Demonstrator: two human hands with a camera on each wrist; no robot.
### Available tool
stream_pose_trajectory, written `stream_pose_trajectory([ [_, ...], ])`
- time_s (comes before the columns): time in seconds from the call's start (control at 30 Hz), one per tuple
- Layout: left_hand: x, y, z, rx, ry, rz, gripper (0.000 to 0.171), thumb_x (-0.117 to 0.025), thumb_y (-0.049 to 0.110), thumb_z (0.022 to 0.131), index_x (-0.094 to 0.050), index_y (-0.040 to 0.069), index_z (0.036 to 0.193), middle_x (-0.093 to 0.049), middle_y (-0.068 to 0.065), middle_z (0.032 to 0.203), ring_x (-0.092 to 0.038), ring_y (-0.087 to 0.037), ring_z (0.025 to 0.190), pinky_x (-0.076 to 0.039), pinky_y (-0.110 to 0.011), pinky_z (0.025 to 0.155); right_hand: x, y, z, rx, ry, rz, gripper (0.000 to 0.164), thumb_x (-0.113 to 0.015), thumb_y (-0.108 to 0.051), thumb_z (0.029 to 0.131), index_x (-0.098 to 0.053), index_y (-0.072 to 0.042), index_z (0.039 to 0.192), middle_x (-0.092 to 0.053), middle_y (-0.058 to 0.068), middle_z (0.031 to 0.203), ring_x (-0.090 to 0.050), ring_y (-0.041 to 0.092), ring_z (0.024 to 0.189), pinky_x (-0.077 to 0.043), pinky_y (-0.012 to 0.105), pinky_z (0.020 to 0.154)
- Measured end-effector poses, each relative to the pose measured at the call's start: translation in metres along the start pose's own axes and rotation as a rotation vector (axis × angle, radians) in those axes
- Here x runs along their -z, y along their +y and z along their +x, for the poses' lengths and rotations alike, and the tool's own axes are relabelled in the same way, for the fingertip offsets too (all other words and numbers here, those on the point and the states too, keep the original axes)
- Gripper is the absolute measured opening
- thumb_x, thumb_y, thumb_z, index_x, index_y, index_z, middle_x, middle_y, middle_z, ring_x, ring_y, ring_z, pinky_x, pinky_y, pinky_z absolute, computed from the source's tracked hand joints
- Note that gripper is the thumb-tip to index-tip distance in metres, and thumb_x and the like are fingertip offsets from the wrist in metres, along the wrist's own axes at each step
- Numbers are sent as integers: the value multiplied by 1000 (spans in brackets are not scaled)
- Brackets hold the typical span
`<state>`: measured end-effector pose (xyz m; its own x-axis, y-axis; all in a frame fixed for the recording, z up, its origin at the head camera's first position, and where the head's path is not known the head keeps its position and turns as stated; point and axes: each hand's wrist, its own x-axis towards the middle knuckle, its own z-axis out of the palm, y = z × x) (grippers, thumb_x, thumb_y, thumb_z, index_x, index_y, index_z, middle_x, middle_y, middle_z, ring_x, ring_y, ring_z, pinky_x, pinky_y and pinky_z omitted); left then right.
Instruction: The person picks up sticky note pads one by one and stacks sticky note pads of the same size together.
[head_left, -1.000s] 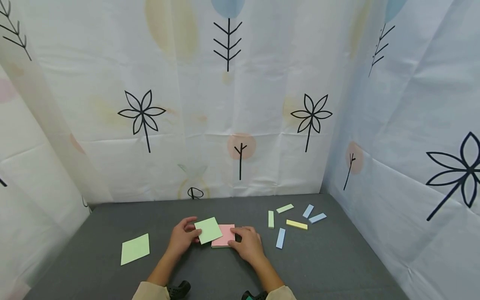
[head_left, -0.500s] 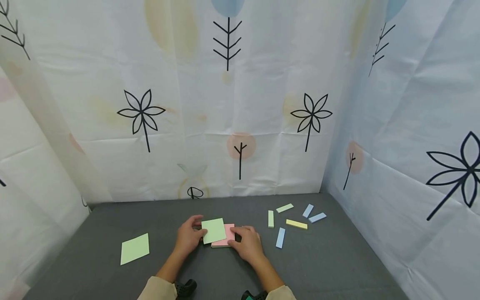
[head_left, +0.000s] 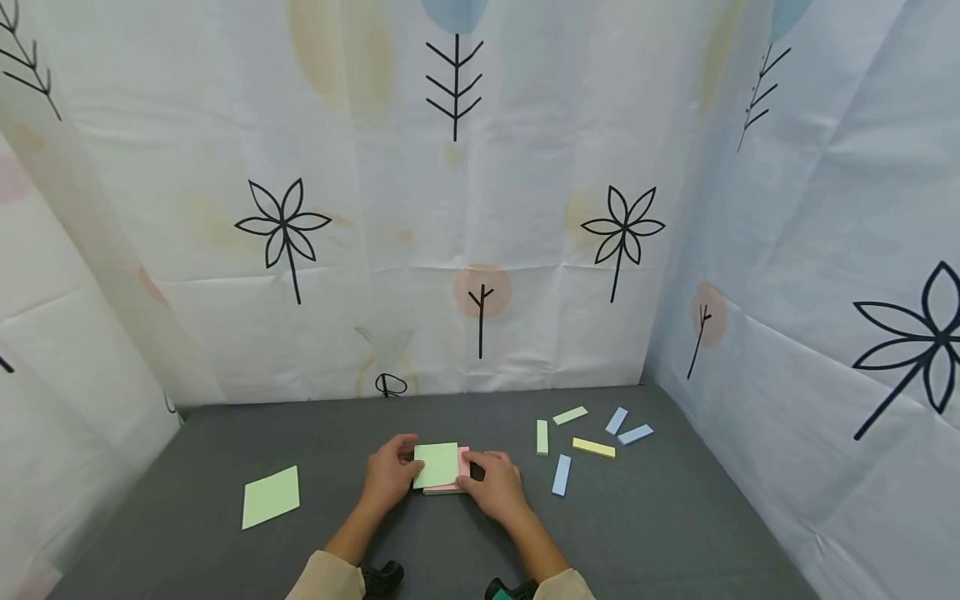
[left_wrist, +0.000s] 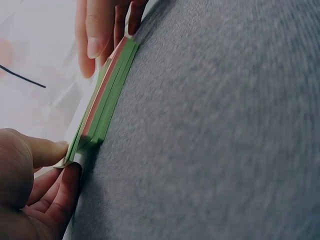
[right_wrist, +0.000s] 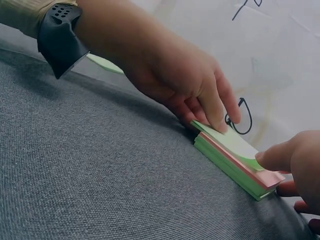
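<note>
Head view: my left hand (head_left: pixel 392 473) pinches the green pad (head_left: pixel 435 464) atop the pink pad (head_left: pixel 463 467), whose right side my right hand (head_left: pixel 498 485) grips, seemingly a stacking step that next calls for squaring edges

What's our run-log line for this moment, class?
left hand: pinches green pad; right hand: grips pink-green stack; green pad: overhangs stack's left

One paper stack (head_left: pixel 436 465), lower centre; one green sheet (head_left: pixel 271 497), lower left; three blue strips (head_left: pixel 561 475), two green strips (head_left: pixel 542 437), one yellow strip (head_left: pixel 594 448), lower right.
</note>
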<state>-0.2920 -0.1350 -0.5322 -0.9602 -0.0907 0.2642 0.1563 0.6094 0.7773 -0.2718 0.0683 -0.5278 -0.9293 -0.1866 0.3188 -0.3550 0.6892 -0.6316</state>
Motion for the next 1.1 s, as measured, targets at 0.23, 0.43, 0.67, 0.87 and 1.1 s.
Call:
stream_pose_trajectory([
  [0.23, -6, 5, -1, 16, 15, 13, 38, -75, 5, 80, -65, 2, 117, -70, -15, 104, -65, -23, 81, -52, -42, 69, 3, -1, 1, -7, 0, 18, 41, -73, -15, 79, -70, -10, 120, -67, 12, 112, -54, 36, 113, -37, 60, 91],
  [0.43, -10, 8, -2, 13, 16, 0, 37, -76, 6, 80, -66, 3, 116, -70, -13, 103, -65, -22, 80, -52, -40, 69, 6, -3, 2, -9, -3, 19, 44, -69, -11, 75, -71, -11, 119, -68, 12, 111, -55, 35, 112, -38, 60, 90],
  [0.67, -10, 11, -4, -3, 25, 6, 36, -77, 6, 78, -67, 4, 113, -69, -10, 99, -64, -20, 75, -51, -37, 65, 6, -4, 1, 7, -33, -22, 43, -81, -18, 75, -71, -8, 116, -67, 13, 112, -55, 37, 113, -39, 61, 90],
  [0.87, -12, 10, -5, -4, 17, -7, 36, -77, 5, 79, -66, 4, 113, -69, -10, 99, -62, -18, 75, -51, -37, 65, 4, -3, 0, 10, -42, -58, 46, -84, -19, 73, -71, -7, 116, -67, 13, 113, -55, 37, 114, -40, 60, 90],
  [1.1, -12, 10, -4, -15, 10, -7, 35, -77, 5, 79, -67, 4, 113, -69, -10, 99, -62, -17, 75, -50, -36, 65, 5, -4, 2, 23, -42, -58, 46, -85, -17, 73, -71, -6, 115, -67, 14, 112, -55, 38, 113, -40, 60, 90],
])
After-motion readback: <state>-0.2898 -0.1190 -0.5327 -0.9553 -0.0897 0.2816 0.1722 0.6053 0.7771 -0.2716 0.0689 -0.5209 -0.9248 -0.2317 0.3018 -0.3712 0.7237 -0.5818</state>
